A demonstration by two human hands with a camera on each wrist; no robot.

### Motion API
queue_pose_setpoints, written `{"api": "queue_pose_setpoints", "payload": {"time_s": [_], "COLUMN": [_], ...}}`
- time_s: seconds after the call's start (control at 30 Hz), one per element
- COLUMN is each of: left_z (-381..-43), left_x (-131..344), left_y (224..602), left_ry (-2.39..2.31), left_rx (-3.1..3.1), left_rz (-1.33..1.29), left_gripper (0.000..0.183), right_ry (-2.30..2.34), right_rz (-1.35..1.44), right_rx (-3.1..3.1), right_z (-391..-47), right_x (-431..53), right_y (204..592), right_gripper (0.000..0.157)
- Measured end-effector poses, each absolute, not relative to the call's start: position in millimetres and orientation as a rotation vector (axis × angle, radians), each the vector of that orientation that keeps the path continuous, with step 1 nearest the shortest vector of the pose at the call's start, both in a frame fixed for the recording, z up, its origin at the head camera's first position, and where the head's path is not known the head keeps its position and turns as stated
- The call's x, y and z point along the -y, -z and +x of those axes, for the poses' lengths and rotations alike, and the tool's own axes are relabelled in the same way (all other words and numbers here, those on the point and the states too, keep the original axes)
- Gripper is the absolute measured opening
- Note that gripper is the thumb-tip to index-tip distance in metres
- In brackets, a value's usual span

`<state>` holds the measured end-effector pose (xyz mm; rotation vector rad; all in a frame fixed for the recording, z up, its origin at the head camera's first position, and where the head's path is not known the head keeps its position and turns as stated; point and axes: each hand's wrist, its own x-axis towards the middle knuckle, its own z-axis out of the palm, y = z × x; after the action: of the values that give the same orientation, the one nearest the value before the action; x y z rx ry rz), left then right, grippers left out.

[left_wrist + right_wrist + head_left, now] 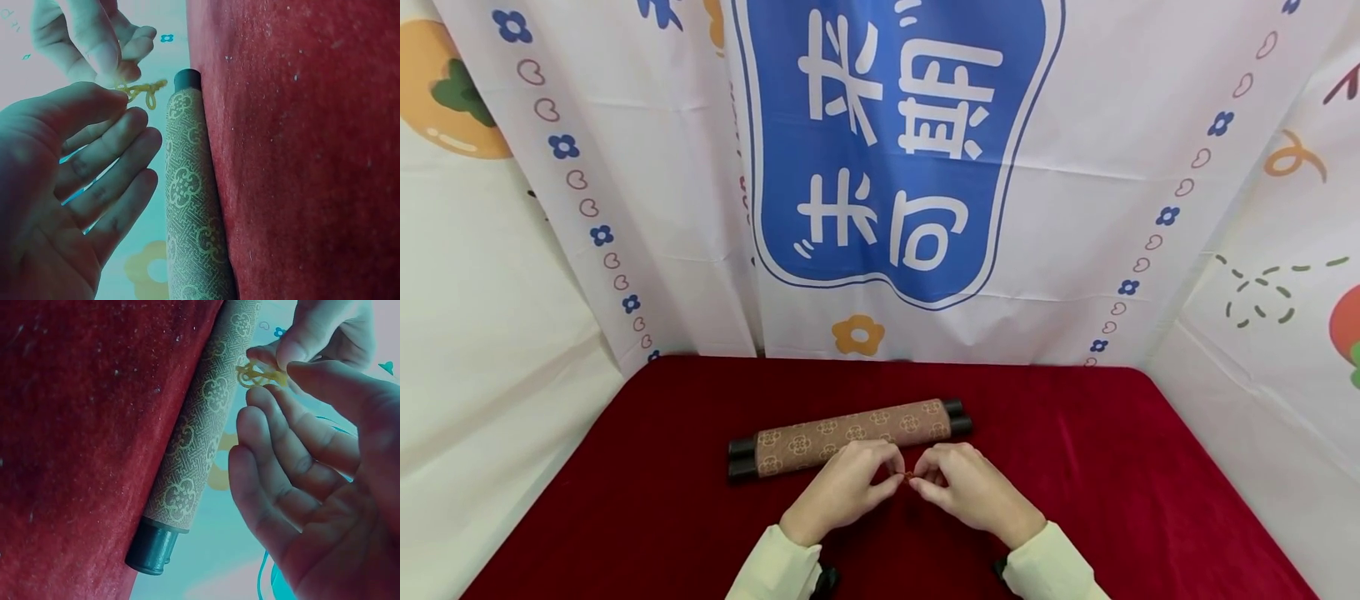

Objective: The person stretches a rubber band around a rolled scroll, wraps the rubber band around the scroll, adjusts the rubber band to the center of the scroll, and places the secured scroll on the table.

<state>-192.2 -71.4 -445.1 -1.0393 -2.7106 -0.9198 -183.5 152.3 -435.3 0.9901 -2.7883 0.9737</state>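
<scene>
A small looped yellow-orange cord point(908, 477) is between the two hands. My left hand point(847, 482) pinches one side of it with thumb and index finger. From the other side, my right hand point(967, 485) pinches it between thumb and fingertip. In the left wrist view the cord point(149, 92) shows a thin loop hanging down, and in the right wrist view the cord point(253, 376) looks knotted or tangled. Just beyond the hands lies a rolled scroll point(850, 435), brown with a gold floral pattern and paired dark rod ends. Fingertips cover part of the cord.
The scroll lies slightly slanted on a dark red cloth-covered table point(1075, 467). Behind the table hangs a white printed curtain point(1075, 208) with a blue panel point(880, 150). White printed sheets enclose the left and right sides.
</scene>
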Motion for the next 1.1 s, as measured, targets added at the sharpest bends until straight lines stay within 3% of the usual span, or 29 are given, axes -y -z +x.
{"api": "queue_pose_setpoints", "payload": {"time_s": [0.63,1.1], "left_z": [-197.4,-204.3], "left_x": [88.9,115.2], "left_y": [441.5,430.8], "left_ry": [0.940,1.035], "left_rx": [2.661,2.647], "left_rz": [-0.976,-0.920], "left_gripper": [0.016,0.017], "right_ry": [-0.976,-0.986], "right_rz": [0.904,0.800], "right_rx": [2.758,2.786], "right_z": [-188.9,-199.0], "right_x": [-170.2,-193.2], "right_y": [427.4,421.0], "right_gripper": [0.018,0.016]}}
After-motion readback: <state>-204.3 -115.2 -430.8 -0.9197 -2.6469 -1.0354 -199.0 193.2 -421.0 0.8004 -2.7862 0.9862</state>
